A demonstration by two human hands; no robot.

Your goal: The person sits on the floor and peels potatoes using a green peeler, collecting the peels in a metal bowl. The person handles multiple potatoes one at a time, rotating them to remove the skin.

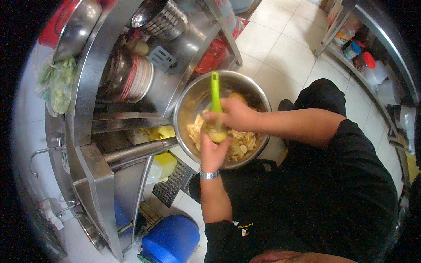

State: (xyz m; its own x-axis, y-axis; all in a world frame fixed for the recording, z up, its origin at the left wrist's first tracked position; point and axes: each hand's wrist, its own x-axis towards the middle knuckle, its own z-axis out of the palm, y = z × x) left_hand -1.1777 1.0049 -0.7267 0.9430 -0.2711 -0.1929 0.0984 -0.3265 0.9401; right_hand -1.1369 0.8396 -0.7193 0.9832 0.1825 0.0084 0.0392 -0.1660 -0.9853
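Note:
My right hand point(239, 114) grips a kitchen hand tool with a lime-green handle point(214, 86), which has a hanging hole at its far end. The tool's working end is blurred and partly hidden by my fingers. Just below, my left hand point(213, 149), with a metal-band watch point(209, 175) at the wrist, holds a pale yellow piece of vegetable point(217, 136). Both hands are over a large stainless steel bowl point(265, 102). Inside the bowl lie many thin, pale yellow slices point(242, 144). A rounder yellow-brown piece point(238, 97) shows behind my right hand.
Left of the bowl, a steel shelf holds a slotted spatula point(162, 59), stacked plates point(139, 78) and a ribbed steel container point(169, 21). A blue bin point(172, 238), a yellow jug point(164, 164) and a black perforated mat point(171, 182) are below. Jars point(366, 60) line a right-hand shelf.

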